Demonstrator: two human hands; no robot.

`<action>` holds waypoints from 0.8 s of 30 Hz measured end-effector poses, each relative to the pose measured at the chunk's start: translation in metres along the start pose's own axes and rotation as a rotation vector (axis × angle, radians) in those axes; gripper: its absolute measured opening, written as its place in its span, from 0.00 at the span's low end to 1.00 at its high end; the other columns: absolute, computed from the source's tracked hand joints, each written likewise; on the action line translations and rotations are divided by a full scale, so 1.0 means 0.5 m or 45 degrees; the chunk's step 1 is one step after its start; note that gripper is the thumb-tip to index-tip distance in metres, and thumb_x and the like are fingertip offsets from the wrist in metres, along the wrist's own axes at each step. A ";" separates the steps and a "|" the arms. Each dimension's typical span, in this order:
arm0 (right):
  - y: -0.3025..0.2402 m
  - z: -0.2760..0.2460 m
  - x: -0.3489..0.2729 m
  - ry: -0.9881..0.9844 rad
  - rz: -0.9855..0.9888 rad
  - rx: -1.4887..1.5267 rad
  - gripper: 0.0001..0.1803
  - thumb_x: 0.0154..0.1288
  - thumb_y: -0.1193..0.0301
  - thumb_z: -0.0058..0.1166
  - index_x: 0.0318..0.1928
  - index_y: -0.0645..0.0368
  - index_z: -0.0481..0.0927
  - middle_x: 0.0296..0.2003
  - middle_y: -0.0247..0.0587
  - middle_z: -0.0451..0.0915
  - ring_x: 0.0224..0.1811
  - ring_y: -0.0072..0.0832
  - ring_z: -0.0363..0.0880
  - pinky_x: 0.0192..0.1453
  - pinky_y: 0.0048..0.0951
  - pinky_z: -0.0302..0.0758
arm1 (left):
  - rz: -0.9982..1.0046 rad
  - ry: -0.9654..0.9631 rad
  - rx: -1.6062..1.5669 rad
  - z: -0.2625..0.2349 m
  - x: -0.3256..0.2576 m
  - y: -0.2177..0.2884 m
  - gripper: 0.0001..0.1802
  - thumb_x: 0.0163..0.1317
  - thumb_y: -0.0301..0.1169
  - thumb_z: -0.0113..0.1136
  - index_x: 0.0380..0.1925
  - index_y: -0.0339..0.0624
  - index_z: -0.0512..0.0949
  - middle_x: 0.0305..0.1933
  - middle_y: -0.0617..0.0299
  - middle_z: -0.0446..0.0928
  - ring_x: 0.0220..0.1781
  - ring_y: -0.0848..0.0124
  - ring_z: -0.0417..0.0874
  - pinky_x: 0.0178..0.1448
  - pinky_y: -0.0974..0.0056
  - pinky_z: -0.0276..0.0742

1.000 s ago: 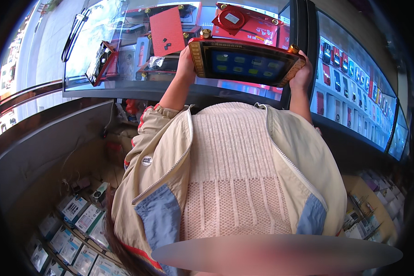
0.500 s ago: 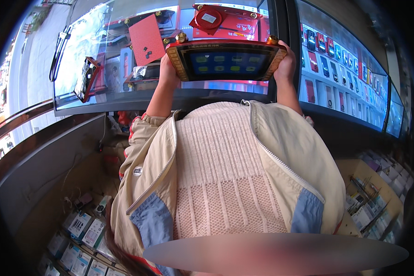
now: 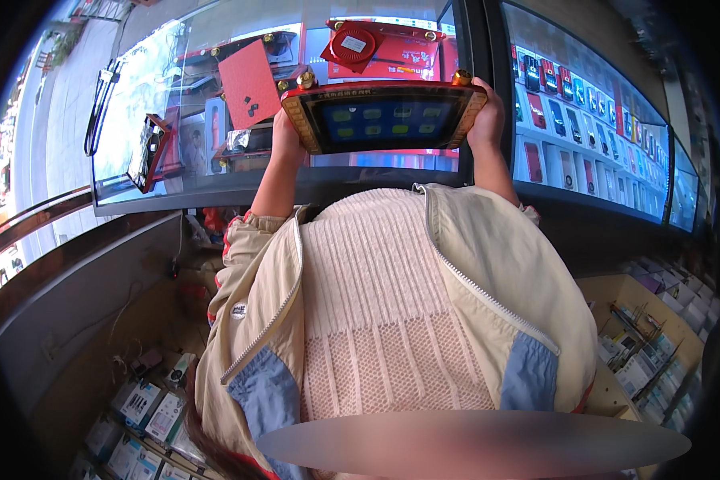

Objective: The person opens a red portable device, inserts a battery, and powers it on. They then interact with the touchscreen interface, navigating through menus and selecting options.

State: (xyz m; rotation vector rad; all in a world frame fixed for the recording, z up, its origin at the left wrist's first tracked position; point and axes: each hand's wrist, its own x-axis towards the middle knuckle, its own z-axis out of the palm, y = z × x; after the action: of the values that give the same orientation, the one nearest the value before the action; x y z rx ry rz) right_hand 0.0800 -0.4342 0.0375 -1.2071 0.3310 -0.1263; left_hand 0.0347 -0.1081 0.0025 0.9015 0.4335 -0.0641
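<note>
I hold a flat tablet-like device with a red and gold frame and a blue lit screen, raised in front of me above a glass display counter. My left hand grips its left edge. On the right edge, my right hand does the same. Gold knobs stick up at the device's top corners. Below it my cream knitted top and beige jacket fill the middle of the view.
Inside the glass case lie a red card, a red box with a round disc and another framed device. A case of small phones stands at right. Boxed goods fill shelves at lower left, more packets at lower right.
The device has shifted left and lower in view while both hands kept their grip; the view has swung so the glass counter now sits more to the left.
</note>
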 end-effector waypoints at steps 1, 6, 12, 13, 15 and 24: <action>-0.001 0.000 0.000 -0.013 -0.010 -0.005 0.19 0.71 0.60 0.45 0.40 0.62 0.83 0.35 0.40 0.83 0.38 0.28 0.83 0.46 0.27 0.78 | 0.003 -0.006 0.008 0.002 -0.002 0.001 0.17 0.70 0.38 0.49 0.48 0.36 0.77 0.45 0.55 0.82 0.42 0.68 0.86 0.44 0.65 0.83; -0.010 0.009 -0.011 -0.016 -0.039 -0.032 0.19 0.71 0.60 0.45 0.40 0.62 0.83 0.35 0.40 0.84 0.38 0.28 0.83 0.46 0.27 0.78 | 0.010 -0.004 0.028 0.008 -0.008 0.006 0.17 0.70 0.38 0.49 0.48 0.37 0.77 0.44 0.55 0.82 0.42 0.68 0.86 0.44 0.65 0.83; -0.007 0.004 -0.006 -0.048 -0.034 0.002 0.19 0.72 0.61 0.43 0.39 0.63 0.83 0.34 0.40 0.83 0.36 0.27 0.82 0.44 0.26 0.76 | -0.015 0.045 0.019 0.014 -0.009 0.007 0.18 0.70 0.39 0.49 0.49 0.37 0.77 0.44 0.55 0.82 0.41 0.67 0.86 0.44 0.64 0.83; -0.010 0.007 -0.008 -0.058 -0.038 -0.004 0.19 0.72 0.61 0.43 0.40 0.63 0.83 0.34 0.40 0.83 0.37 0.27 0.82 0.44 0.26 0.76 | -0.021 0.037 0.015 0.010 -0.006 0.005 0.18 0.70 0.40 0.49 0.49 0.37 0.77 0.45 0.55 0.82 0.42 0.66 0.86 0.44 0.63 0.83; -0.019 0.011 -0.012 -0.076 -0.050 -0.013 0.19 0.71 0.62 0.43 0.40 0.63 0.82 0.34 0.40 0.83 0.37 0.27 0.82 0.45 0.25 0.75 | -0.031 0.017 0.010 0.002 -0.001 0.004 0.19 0.71 0.40 0.48 0.50 0.37 0.76 0.45 0.55 0.82 0.42 0.66 0.86 0.45 0.63 0.83; 0.002 -0.094 0.021 -0.017 -0.190 -0.134 0.23 0.75 0.60 0.35 0.39 0.62 0.81 0.38 0.40 0.84 0.43 0.25 0.80 0.53 0.26 0.71 | 0.048 -0.050 -0.102 -0.007 -0.020 0.005 0.20 0.72 0.42 0.44 0.53 0.40 0.74 0.50 0.57 0.80 0.53 0.65 0.81 0.57 0.60 0.77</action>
State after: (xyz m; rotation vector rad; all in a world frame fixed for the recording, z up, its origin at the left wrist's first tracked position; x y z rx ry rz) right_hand 0.0746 -0.4788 0.0198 -1.3363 0.2376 -0.2323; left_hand 0.0249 -0.1052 0.0064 0.8280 0.3799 -0.0293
